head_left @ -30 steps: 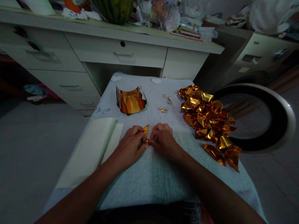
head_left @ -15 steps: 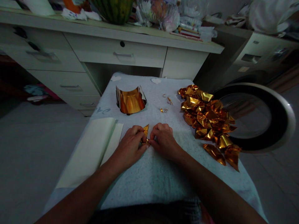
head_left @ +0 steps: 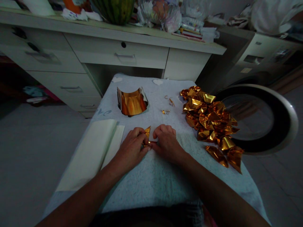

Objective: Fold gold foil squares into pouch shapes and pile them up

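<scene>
My left hand (head_left: 134,143) is closed, pinching a small folded piece of gold foil paper (head_left: 147,131) at the table's middle. One pointed corner of it sticks up past the fingers, and the rest is mostly hidden. Just to the right, my right hand (head_left: 167,142) has its thumb against a narrow edge of the same piece, with a gap between thumb and curled forefinger. Beyond the hands stands a curved stack of gold foil sheets (head_left: 133,102). A heap of folded gold foil pieces (head_left: 208,115) lies to the right.
Pale folded paper (head_left: 87,154) lies along the left side of the cloth-covered table (head_left: 151,186). Small foil scraps (head_left: 165,111) lie past my hands. A white drawer desk (head_left: 123,53) is behind, and an open washing machine door (head_left: 286,119) is close on the right.
My right forefinger has lifted off the foil paper, widening the gap to the thumb and showing a thin strip of foil. My left hand keeps its grip in place.
</scene>
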Demonstrator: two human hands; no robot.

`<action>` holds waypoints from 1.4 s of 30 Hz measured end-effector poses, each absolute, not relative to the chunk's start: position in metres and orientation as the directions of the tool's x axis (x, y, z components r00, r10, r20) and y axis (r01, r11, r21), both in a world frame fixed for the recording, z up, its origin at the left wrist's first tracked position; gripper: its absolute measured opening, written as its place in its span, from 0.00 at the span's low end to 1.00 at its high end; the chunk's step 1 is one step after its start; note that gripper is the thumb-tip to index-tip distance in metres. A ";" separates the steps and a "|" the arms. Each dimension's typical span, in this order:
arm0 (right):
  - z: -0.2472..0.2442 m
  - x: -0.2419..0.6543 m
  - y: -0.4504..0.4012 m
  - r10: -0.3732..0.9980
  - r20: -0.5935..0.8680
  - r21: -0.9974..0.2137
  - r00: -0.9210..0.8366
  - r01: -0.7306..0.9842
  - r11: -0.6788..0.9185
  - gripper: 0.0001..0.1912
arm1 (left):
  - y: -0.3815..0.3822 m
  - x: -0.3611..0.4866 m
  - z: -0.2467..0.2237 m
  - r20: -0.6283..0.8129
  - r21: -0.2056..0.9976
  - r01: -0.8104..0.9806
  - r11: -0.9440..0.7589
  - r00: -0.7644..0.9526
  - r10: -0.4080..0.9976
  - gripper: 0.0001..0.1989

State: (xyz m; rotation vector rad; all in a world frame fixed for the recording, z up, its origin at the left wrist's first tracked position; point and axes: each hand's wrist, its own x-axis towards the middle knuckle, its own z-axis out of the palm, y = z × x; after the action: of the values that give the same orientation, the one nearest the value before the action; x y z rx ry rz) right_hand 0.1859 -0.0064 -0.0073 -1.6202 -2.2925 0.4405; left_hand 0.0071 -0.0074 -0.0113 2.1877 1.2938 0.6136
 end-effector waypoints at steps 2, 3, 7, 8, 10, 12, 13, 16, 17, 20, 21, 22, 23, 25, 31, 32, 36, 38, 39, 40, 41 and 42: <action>-0.007 0.187 -0.006 0.948 0.063 -0.408 -0.311 0.859 0.308 0.13 | -0.008 0.007 -0.012 0.114 0.634 0.656 -0.409 0.444 0.889 0.04; -0.007 0.188 -0.005 0.950 0.059 -0.408 -0.306 0.861 0.303 0.14 | -0.008 0.007 -0.013 0.111 0.632 0.659 -0.409 0.445 0.889 0.04; -0.007 0.194 -0.003 0.957 0.047 -0.403 -0.285 0.872 0.279 0.16 | -0.007 0.007 -0.013 0.099 0.630 0.660 -0.410 0.455 0.885 0.04; -0.007 0.196 -0.002 0.960 0.045 -0.398 -0.277 0.876 0.272 0.16 | -0.007 0.007 -0.012 0.094 0.631 0.658 -0.410 0.460 0.883 0.04; -0.008 0.200 0.000 0.964 0.044 -0.393 -0.261 0.883 0.257 0.16 | -0.007 0.007 -0.011 0.090 0.632 0.660 -0.407 0.459 0.884 0.04; -0.009 0.203 0.001 0.966 0.044 -0.396 -0.256 0.883 0.252 0.16 | -0.007 0.007 -0.009 0.088 0.630 0.663 -0.404 0.455 0.886 0.05; -0.009 0.205 0.002 0.965 0.042 -0.399 -0.257 0.881 0.252 0.16 | -0.007 0.007 -0.009 0.088 0.629 0.664 -0.403 0.454 0.886 0.05; -0.008 0.209 0.003 0.967 0.044 -0.415 -0.250 0.876 0.245 0.13 | -0.008 0.007 -0.009 0.095 0.629 0.660 -0.411 0.459 0.883 0.05; -0.007 0.210 0.003 0.968 0.053 -0.424 -0.245 0.872 0.244 0.11 | -0.008 0.007 -0.009 0.099 0.629 0.658 -0.413 0.459 0.883 0.05; -0.003 0.210 0.004 0.966 0.098 -0.469 -0.238 0.845 0.256 0.06 | -0.009 0.007 -0.010 0.106 0.629 0.658 -0.414 0.455 0.884 0.05; -0.002 0.210 0.004 0.962 0.112 -0.487 -0.249 0.830 0.271 0.07 | -0.009 0.007 -0.011 0.105 0.628 0.659 -0.414 0.456 0.884 0.05; -0.001 0.208 0.005 0.956 0.123 -0.502 -0.266 0.814 0.291 0.09 | -0.009 0.006 -0.011 0.104 0.628 0.657 -0.417 0.460 0.882 0.05; -0.001 0.207 0.005 0.948 0.129 -0.512 -0.292 0.799 0.316 0.12 | -0.009 0.006 -0.011 0.106 0.628 0.653 -0.423 0.467 0.878 0.05; -0.002 0.202 0.007 0.926 0.129 -0.514 -0.355 0.775 0.369 0.18 | -0.009 0.005 -0.012 0.117 0.632 0.635 -0.444 0.488 0.865 0.05; -0.006 0.194 0.010 0.896 0.107 -0.463 -0.431 0.776 0.429 0.19 | -0.008 0.000 -0.008 0.123 0.628 0.587 -0.511 0.574 0.810 0.07; -0.006 0.194 0.010 0.901 0.109 -0.455 -0.420 0.785 0.421 0.18 | -0.008 -0.001 -0.007 0.125 0.625 0.582 -0.520 0.583 0.803 0.07; -0.002 0.196 0.009 0.932 0.081 -0.471 -0.353 0.811 0.348 0.15 | -0.008 -0.001 -0.004 0.136 0.613 0.605 -0.508 0.553 0.822 0.09; 0.001 0.197 0.009 0.941 0.064 -0.519 -0.332 0.795 0.315 0.12 | -0.009 -0.001 -0.004 0.142 0.612 0.626 -0.484 0.515 0.846 0.14; 0.002 0.198 0.008 0.944 0.062 -0.548 -0.325 0.779 0.305 0.10 | -0.009 -0.001 -0.005 0.144 0.614 0.631 -0.474 0.501 0.854 0.17; 0.003 0.199 0.008 0.946 0.066 -0.576 -0.319 0.761 0.297 0.09 | -0.010 -0.002 -0.006 0.143 0.618 0.634 -0.466 0.492 0.859 0.20; 0.003 0.201 0.008 0.946 0.072 -0.602 -0.315 0.743 0.293 0.09 | -0.010 -0.002 -0.007 0.142 0.622 0.634 -0.459 0.486 0.862 0.23; 0.003 0.202 0.008 0.946 0.076 -0.622 -0.315 0.726 0.292 0.09 | -0.010 -0.002 -0.008 0.137 0.626 0.635 -0.452 0.481 0.866 0.26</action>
State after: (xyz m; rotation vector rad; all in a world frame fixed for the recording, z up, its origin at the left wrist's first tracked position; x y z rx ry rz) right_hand 0.2018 0.0079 0.0033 -1.4946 -2.1337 0.6823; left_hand -0.0016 -0.0105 -0.0082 2.2302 1.2401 0.6129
